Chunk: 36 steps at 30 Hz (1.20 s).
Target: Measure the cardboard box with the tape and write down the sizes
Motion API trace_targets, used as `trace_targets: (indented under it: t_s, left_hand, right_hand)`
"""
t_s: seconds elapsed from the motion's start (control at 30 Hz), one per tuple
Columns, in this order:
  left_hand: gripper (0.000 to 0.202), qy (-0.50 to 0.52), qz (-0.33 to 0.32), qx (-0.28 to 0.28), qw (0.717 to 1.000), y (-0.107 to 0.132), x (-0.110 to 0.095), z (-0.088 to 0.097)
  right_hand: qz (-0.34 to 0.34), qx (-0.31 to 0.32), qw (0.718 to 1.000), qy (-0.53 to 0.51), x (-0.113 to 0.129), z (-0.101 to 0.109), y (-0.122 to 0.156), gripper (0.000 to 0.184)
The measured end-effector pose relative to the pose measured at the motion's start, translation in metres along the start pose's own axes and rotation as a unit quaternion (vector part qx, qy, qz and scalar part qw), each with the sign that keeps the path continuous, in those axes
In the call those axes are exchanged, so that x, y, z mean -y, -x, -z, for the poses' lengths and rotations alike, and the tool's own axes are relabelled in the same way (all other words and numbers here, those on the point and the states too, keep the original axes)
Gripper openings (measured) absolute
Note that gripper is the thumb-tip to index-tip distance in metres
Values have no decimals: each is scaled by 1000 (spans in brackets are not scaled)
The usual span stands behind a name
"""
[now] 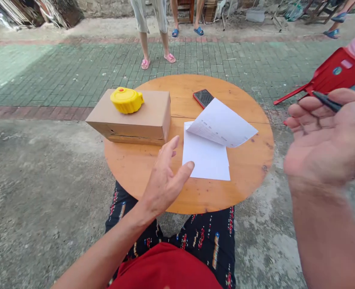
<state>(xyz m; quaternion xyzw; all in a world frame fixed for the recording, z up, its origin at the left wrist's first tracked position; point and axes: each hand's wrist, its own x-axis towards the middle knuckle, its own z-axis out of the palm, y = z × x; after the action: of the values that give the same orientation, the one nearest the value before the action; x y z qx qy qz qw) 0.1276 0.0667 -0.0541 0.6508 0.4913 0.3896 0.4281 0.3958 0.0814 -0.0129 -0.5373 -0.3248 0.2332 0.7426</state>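
My left hand [167, 180] is over the near side of the round wooden table, its fingers stretched out and thumb apart, holding nothing. Just beyond it lie white sheets of paper [205, 162]; the top sheet [225, 124] is lifted and curled over, showing print on its underside. Off the table at the right, my right hand [324, 136] is raised palm up with its fingers curled around a black pen [327, 102], partly hidden by the fingers. On a closed cardboard box [153, 108] at the table's left sits a yellow tape measure [126, 100].
A phone [203, 97] with a red edge rests behind the paper on the table [249, 176]. A red plastic chair [330, 76] with a seated person stands at right. Other people's legs [153, 24] are beyond the table, on green paving.
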Motion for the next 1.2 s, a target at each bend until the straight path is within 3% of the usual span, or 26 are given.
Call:
trace_targets:
  t_s: [0.07,0.13,0.27,0.4,0.53,0.67,0.73,0.93,1.2]
  left_hand:
    - [69,-19,-19,3,1000,-17,8,-9]
    - [75,-22,-26,4,999,-34,10,-16]
    - [86,4,19,-4,1000,-61,16,-31]
    - [86,75,57,-20,995,-69,25,-40]
    - [49,13,-4,27,1000,-59,26,-34]
    - [20,-146,-142,93,975,-36,30,-25]
    - [21,-187,-189,100,959,-23,35,-24]
    - [25,-248,-249,119,929,2,47,-34]
    - [22,-274,-250,121,921,6,56,-42]
  right_hand:
    - [18,-48,999,-5,-13,3,-11,24]
    - [-7,-71,997,2,-33,8,-22,20]
    - [-54,-51,997,13,-72,10,-34,13]
    - [-102,4,995,14,-92,0,-31,21]
    - [-126,84,988,-1,-90,-3,-10,25]
    - [-110,130,985,-2,-76,6,27,24]
    - [-113,139,984,3,-71,12,46,23]
    - [-122,176,975,56,-75,16,79,17]
    - [-103,206,966,121,-84,9,92,15]
